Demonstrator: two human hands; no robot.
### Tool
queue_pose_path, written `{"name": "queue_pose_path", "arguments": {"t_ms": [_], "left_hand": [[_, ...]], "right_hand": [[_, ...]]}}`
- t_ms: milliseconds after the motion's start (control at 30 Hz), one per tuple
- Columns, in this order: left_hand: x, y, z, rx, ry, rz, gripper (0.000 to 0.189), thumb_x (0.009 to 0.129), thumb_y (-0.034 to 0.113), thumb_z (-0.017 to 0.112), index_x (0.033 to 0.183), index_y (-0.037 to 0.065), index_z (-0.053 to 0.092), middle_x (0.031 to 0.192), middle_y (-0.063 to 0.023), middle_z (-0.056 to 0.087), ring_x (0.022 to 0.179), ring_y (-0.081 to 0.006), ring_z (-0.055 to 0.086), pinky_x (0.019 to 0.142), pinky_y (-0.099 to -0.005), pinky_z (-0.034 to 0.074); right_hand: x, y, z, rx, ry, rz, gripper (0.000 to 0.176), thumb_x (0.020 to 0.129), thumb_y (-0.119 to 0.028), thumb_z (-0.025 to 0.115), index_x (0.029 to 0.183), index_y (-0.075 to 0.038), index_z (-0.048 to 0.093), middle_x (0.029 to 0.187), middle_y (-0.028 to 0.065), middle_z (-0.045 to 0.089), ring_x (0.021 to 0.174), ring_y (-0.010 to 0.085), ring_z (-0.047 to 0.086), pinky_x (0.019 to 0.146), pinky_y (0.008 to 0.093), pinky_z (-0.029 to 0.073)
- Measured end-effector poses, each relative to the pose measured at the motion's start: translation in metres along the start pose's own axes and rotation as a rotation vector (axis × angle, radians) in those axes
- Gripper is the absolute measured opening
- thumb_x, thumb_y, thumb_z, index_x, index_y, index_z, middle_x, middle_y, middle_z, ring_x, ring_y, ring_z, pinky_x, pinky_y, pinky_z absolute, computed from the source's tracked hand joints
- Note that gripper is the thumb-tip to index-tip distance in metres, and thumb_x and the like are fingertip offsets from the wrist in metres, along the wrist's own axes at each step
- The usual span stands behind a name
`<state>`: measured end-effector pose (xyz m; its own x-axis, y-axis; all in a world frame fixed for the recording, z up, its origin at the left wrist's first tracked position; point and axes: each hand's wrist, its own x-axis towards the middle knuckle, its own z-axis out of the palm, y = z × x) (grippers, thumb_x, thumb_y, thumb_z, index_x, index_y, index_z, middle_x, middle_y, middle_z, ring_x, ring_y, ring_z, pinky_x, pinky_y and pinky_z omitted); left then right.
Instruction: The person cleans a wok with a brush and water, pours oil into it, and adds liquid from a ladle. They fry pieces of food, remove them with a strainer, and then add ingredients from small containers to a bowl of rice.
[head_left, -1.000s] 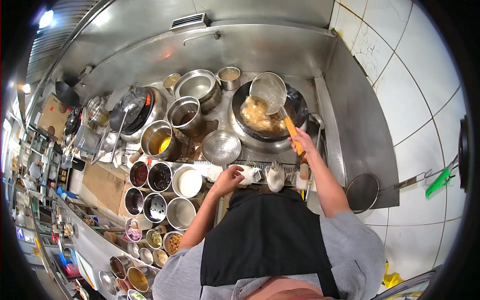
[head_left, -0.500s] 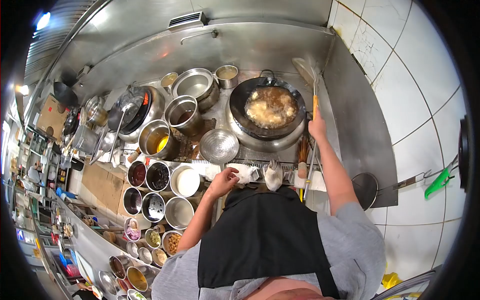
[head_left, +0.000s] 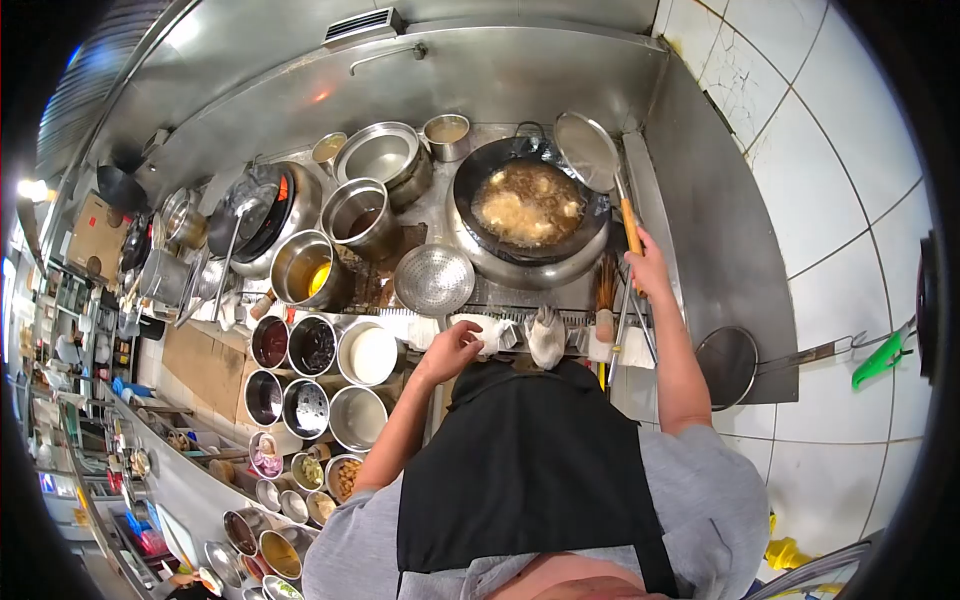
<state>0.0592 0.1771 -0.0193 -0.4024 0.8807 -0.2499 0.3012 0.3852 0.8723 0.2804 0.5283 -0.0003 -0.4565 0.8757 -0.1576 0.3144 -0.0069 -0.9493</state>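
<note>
My right hand (head_left: 649, 264) is closed around the wooden handle of a fine-mesh strainer (head_left: 587, 152). The strainer's round head is over the right rim of a black wok (head_left: 470, 225). Pale, battered-looking pieces (head_left: 522, 212) bubble in brown oil inside the wok. Near the front edge of the stove, my left hand (head_left: 452, 352) hovers with loosely bent fingers and nothing visible in them. Just beyond it lies a perforated skimmer (head_left: 434, 279). A folded white cloth (head_left: 545, 338) sits to the right of that hand.
Steel pots (head_left: 360, 222) stand left of the wok. Several sauce and ingredient containers (head_left: 367, 353) line the left side. A bamboo brush (head_left: 605, 295) stands at the stove front. Another strainer (head_left: 727, 368) hangs by the tiled wall at right.
The strainer in my right hand has swung left from beside the wall to the wok's rim, its mesh face now showing. My left hand has barely moved.
</note>
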Motion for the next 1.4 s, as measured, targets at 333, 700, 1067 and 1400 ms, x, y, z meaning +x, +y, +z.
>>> {"name": "queue_pose_path", "arguments": {"t_ms": [333, 700, 1067, 1400], "left_hand": [[0.001, -0.01, 0.002, -0.008, -0.033, -0.019, 0.032, 0.087, 0.019, 0.063, 0.113, 0.002, 0.056, 0.087, -0.0099, 0.066, 0.079, -0.0172, 0.063, 0.072, -0.0304, 0.051], [0.006, 0.0, 0.001, -0.003, -0.026, 0.011, 0.031, 0.086, 0.017, 0.063, 0.113, 0.002, 0.056, 0.088, -0.0109, 0.066, 0.08, -0.0187, 0.064, 0.074, -0.0319, 0.051], [-0.001, -0.01, -0.002, -0.005, 0.001, 0.0, 0.031, 0.086, 0.016, 0.063, 0.114, 0.002, 0.057, 0.087, -0.0093, 0.065, 0.08, -0.0171, 0.063, 0.072, -0.0303, 0.051], [0.0, -0.007, -0.002, 0.009, -0.02, -0.032, 0.03, 0.087, 0.015, 0.063, 0.114, 0.003, 0.057, 0.089, -0.0073, 0.064, 0.08, -0.0142, 0.061, 0.073, -0.0288, 0.049]], "right_hand": [[-0.034, 0.023, 0.05, 0.654, -0.315, 0.342, 0.05, 0.086, -0.004, 0.054, 0.133, -0.01, 0.042, 0.083, 0.0111, 0.058, 0.055, 0.0142, 0.052, 0.042, 0.0264, 0.043], [-0.042, 0.014, 0.079, 0.511, -0.292, 0.13, 0.067, 0.085, -0.003, 0.058, 0.145, -0.013, 0.029, 0.092, 0.0108, 0.059, 0.053, 0.0113, 0.051, 0.039, 0.024, 0.042], [-0.02, 0.005, 0.04, 0.015, -0.046, -0.049, 0.065, 0.082, -0.001, 0.058, 0.143, -0.011, 0.036, 0.076, 0.0031, 0.055, 0.045, 0.0091, 0.046, 0.037, 0.0257, 0.038], [-0.057, 0.018, -0.006, 0.775, -0.326, 0.343, 0.06, 0.085, -0.005, 0.055, 0.141, -0.008, 0.032, 0.091, 0.0152, 0.061, 0.055, 0.0146, 0.053, 0.041, 0.0247, 0.043]]}}
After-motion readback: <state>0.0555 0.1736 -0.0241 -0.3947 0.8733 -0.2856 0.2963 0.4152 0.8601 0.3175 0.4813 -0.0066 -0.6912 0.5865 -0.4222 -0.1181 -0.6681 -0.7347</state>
